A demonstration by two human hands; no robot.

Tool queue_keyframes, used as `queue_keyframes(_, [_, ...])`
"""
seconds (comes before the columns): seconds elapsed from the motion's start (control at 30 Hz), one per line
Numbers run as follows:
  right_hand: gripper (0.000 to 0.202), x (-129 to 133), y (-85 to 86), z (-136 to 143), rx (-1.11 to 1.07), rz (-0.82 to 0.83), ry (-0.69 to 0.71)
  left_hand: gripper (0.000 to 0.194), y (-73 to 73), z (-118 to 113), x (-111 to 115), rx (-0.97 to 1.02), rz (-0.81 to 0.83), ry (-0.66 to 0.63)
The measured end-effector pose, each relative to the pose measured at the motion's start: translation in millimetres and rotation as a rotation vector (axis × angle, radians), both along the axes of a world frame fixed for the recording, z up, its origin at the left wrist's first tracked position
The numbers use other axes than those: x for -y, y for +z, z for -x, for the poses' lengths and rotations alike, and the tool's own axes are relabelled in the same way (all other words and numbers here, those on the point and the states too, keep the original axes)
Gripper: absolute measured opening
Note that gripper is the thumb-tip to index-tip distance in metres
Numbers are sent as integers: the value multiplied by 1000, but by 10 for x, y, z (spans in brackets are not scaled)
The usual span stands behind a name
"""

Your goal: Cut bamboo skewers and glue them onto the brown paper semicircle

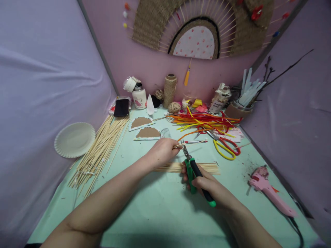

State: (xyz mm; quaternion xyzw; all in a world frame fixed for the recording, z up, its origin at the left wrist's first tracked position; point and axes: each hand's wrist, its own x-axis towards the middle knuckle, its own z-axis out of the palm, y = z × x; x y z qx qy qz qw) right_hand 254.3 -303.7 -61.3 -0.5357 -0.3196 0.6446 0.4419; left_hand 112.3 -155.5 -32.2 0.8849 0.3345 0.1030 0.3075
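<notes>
Mint-green counter (155,213); pliers (189,168) with green-and-black handles; pale tan sticks (100,146); red, orange and yellow pipe cleaners (204,120); scissors (217,138) with one red and one yellow handle; pink glue gun (271,196); pink wall (152,65); white half-circle panel (195,43) dotted red.

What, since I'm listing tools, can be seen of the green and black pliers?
The pliers have a grey metal head and two handles, one mainly green, the other black with a green end, plastic-looking. The right hand grips them over the table, head pointing away from the person, jaws seemingly parted. The head is close to a thin stick in the left hand; contact is unclear.
</notes>
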Motion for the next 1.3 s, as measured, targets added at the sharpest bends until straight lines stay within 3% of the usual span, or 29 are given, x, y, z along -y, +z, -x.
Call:
queue_keyframes(0.43, [39, -20, 42, 8, 13, 8, 32, 24, -17, 2, -2, -12, -7, -21])
queue_keyframes(0.63, [25, 13, -8, 23, -38, -26, 63, 24, 1, -14, 10, -60, -31, -53])
queue_keyframes(0.97, [31, 152, 36, 190, -160, 174, -155, 24, -46, -81, 202, -317, -295, -244])
queue_keyframes(1.3, [33, 143, 28, 236, -217, 210, -285, 26, 86, -52, 187, -463, -276, -247])
